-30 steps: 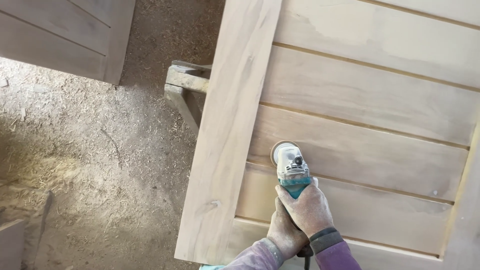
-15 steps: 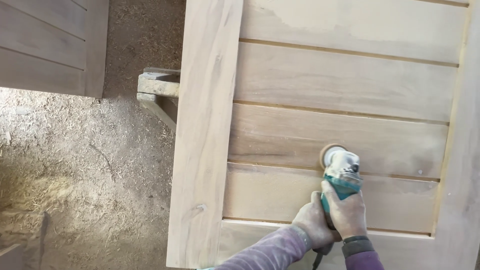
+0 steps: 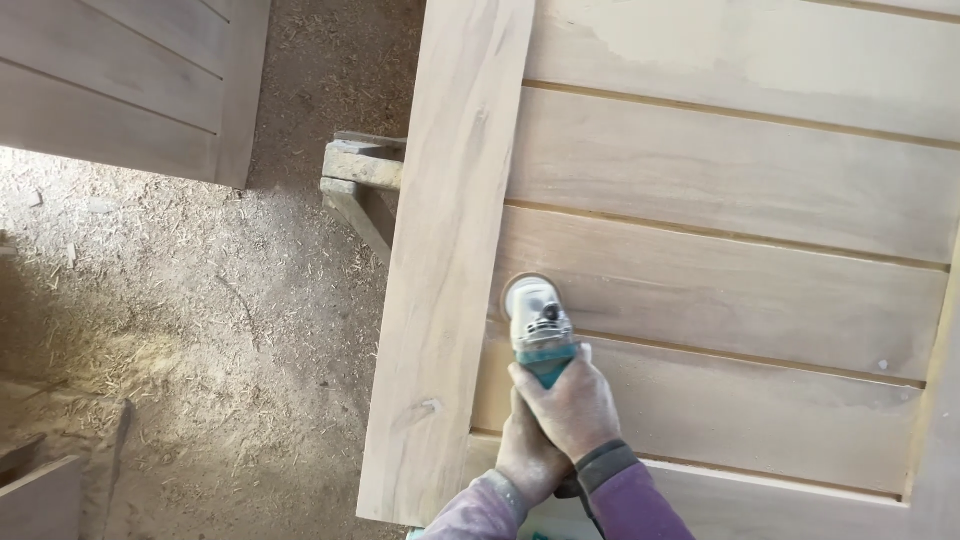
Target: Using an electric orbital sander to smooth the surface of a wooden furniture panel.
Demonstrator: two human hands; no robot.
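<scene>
Both hands on a sander, working a slatted wooden door near its left edge.

The right hand [image 3: 568,405] wraps tight around the teal body of the sander [image 3: 538,325]; the left hand [image 3: 525,455] sits just under it, curled onto the tool's rear end. The sander's round pad lies flat on a slat, just beside the inner edge of the door's wide left rail [image 3: 450,250]. The door [image 3: 740,190] lies flat, slats running off to the right with bare surface above and to the right of the tool. The rail's outer edge overhangs a sawdust floor [image 3: 160,330]. A wooden trestle [image 3: 362,178] pokes out from under that edge. Another wooden panel [image 3: 120,80] stands well apart, upper left.
</scene>
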